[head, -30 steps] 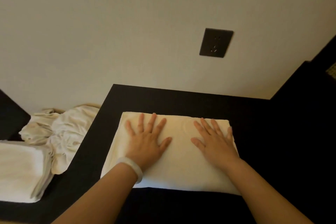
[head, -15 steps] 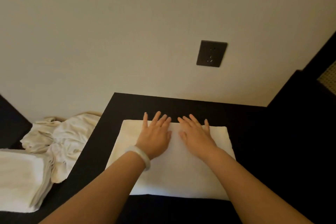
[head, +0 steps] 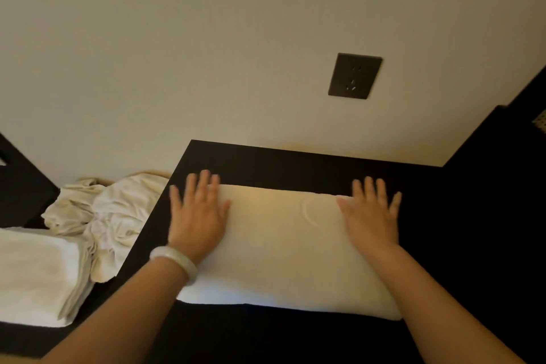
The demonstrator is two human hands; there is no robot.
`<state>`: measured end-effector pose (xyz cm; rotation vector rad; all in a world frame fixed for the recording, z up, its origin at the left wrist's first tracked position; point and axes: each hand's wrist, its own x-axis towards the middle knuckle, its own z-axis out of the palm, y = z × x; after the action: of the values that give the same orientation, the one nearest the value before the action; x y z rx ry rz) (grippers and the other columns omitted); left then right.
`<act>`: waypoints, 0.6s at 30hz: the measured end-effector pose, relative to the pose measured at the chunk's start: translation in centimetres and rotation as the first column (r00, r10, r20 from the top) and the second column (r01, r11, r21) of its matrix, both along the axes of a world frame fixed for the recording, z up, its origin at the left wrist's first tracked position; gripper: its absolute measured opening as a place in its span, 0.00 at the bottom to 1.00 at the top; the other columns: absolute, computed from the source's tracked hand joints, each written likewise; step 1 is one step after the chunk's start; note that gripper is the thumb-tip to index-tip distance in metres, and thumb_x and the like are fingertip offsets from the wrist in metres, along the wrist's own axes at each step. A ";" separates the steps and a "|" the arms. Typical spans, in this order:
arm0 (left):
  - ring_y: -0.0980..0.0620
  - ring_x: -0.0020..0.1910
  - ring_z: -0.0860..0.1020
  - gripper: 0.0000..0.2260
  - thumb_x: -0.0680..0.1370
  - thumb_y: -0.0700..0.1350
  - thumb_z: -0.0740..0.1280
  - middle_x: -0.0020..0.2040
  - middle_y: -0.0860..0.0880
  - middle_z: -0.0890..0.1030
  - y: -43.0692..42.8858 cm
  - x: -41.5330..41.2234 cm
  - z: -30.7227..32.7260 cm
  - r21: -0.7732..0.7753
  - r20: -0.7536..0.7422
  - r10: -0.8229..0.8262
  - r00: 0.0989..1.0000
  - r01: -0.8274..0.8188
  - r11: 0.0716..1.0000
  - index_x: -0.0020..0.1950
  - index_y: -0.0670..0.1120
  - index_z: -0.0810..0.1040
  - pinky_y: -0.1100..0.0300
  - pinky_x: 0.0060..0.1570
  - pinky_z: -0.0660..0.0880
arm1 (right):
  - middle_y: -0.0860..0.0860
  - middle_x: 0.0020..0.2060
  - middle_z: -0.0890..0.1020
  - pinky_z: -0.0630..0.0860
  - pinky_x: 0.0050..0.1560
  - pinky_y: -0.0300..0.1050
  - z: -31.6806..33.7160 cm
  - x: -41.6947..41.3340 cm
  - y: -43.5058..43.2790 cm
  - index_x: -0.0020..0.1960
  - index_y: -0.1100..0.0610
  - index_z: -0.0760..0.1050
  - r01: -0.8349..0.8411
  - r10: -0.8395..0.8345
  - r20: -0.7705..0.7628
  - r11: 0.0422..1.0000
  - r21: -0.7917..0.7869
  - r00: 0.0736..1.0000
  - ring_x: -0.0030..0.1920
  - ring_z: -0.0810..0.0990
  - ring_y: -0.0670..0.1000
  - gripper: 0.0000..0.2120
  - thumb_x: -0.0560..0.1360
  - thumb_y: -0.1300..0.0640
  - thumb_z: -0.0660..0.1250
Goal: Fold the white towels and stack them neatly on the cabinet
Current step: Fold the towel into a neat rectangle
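Head view: lying flat on the black cabinet (head: pixel 295 162), one folded white towel (head: pixel 283 248).
Left hand (head: pixel 198 216): pressing the towel's left end, fingers straight and spread, gripping nothing.
Right hand (head: pixel 372 216): pressing the right end likewise, flat.
Progress: judging this towel folded, smoothing under way; crumpled towels (head: pixel 112 216) awaiting folding.
Left side: folded pile (head: pixel 32 272) sitting just beside the crumpled heap, apparently lower than this top.
Obstructions: wall socket (head: pixel 354 76) sitting well above, not interfering.
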<state>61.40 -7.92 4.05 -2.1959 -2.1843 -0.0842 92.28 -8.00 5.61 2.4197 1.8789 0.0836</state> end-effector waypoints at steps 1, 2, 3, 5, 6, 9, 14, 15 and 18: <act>0.42 0.80 0.51 0.29 0.82 0.59 0.39 0.81 0.46 0.53 -1.0 2.0 0.2 0.036 0.023 -0.130 0.991 0.129 0.991 0.81 0.49 0.53 0.36 0.75 0.47 | 0.53 0.80 0.54 0.41 0.76 0.63 -0.3 -2.0 -1.0 0.80 0.50 0.51 -0.128 0.130 -0.031 0.990 0.053 0.991 0.80 0.47 0.57 0.29 0.82 0.40 0.44; 0.43 0.80 0.49 0.29 0.82 0.60 0.38 0.81 0.47 0.51 -2.0 3.9 -0.2 0.039 0.050 -0.271 0.961 0.269 0.962 0.81 0.51 0.53 0.36 0.74 0.44 | 0.52 0.80 0.52 0.36 0.75 0.61 -1.1 -3.9 -2.1 0.80 0.49 0.49 -0.282 0.286 -0.080 0.958 0.058 0.955 0.80 0.45 0.55 0.29 0.82 0.40 0.45; 0.45 0.80 0.45 0.28 0.82 0.61 0.37 0.81 0.49 0.47 -3.1 5.4 -0.7 -0.001 0.073 -0.381 0.922 0.382 0.924 0.81 0.54 0.50 0.36 0.74 0.40 | 0.50 0.80 0.48 0.31 0.74 0.57 -2.2 -5.5 -3.3 0.81 0.47 0.45 -0.407 0.406 -0.132 0.913 0.020 0.904 0.80 0.41 0.52 0.29 0.82 0.40 0.45; 0.50 0.79 0.36 0.27 0.81 0.62 0.36 0.80 0.54 0.38 -4.5 5.9 -1.6 -0.111 0.097 -0.440 0.893 0.449 0.886 0.80 0.59 0.41 0.38 0.74 0.34 | 0.46 0.80 0.43 0.28 0.73 0.51 -3.7 -5.3 -5.1 0.80 0.44 0.40 -0.458 0.440 -0.195 0.887 -0.060 0.877 0.77 0.35 0.46 0.29 0.82 0.39 0.43; 0.52 0.78 0.34 0.27 0.80 0.63 0.35 0.79 0.56 0.36 -4.8 4.8 -1.9 -0.119 0.106 -0.416 0.903 0.427 0.896 0.79 0.60 0.39 0.40 0.74 0.33 | 0.45 0.80 0.42 0.29 0.73 0.49 -4.0 -3.7 -5.5 0.79 0.42 0.38 -0.394 0.375 -0.215 0.918 -0.052 0.902 0.76 0.33 0.43 0.29 0.82 0.38 0.42; 0.54 0.78 0.33 0.28 0.79 0.64 0.33 0.79 0.57 0.35 -5.1 0.4 -2.3 -0.087 0.129 -0.325 0.937 0.338 0.937 0.78 0.61 0.35 0.41 0.76 0.38 | 0.42 0.79 0.40 0.40 0.78 0.49 -4.2 2.2 -6.8 0.79 0.42 0.36 -0.171 0.163 -0.171 0.985 -0.031 0.972 0.77 0.38 0.44 0.30 0.79 0.36 0.36; 0.46 0.79 0.54 0.30 0.82 0.62 0.47 0.80 0.44 0.55 -5.3 -4.3 -2.2 -0.279 0.357 0.160 0.920 -0.059 0.959 0.81 0.50 0.49 0.46 0.77 0.53 | 0.47 0.80 0.47 0.61 0.73 0.55 -2.6 3.7 -7.5 0.79 0.40 0.40 0.104 -0.122 -0.602 0.992 -0.066 0.789 0.76 0.58 0.53 0.30 0.83 0.41 0.51; 0.46 0.77 0.59 0.30 0.82 0.61 0.51 0.78 0.44 0.60 -5.5 -4.5 -2.0 -0.274 0.408 0.207 0.889 -0.097 0.957 0.80 0.46 0.55 0.48 0.76 0.58 | 0.51 0.79 0.53 0.62 0.72 0.57 -2.3 3.4 -7.4 0.80 0.44 0.44 0.201 -0.162 -0.678 0.979 -0.021 0.717 0.75 0.61 0.55 0.30 0.83 0.43 0.53; 0.44 0.70 0.69 0.27 0.82 0.56 0.59 0.72 0.43 0.68 -5.3 -4.4 -1.1 -0.318 0.568 0.304 0.765 -0.136 0.938 0.77 0.44 0.62 0.48 0.70 0.67 | 0.58 0.75 0.63 0.66 0.68 0.58 -1.3 2.4 -7.3 0.80 0.52 0.54 0.438 -0.308 -0.750 0.899 -0.028 0.585 0.70 0.67 0.60 0.28 0.83 0.43 0.53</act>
<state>56.98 -13.19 2.98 -2.2324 -2.9382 -0.6234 94.66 -15.27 4.26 3.2302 1.4974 -0.9722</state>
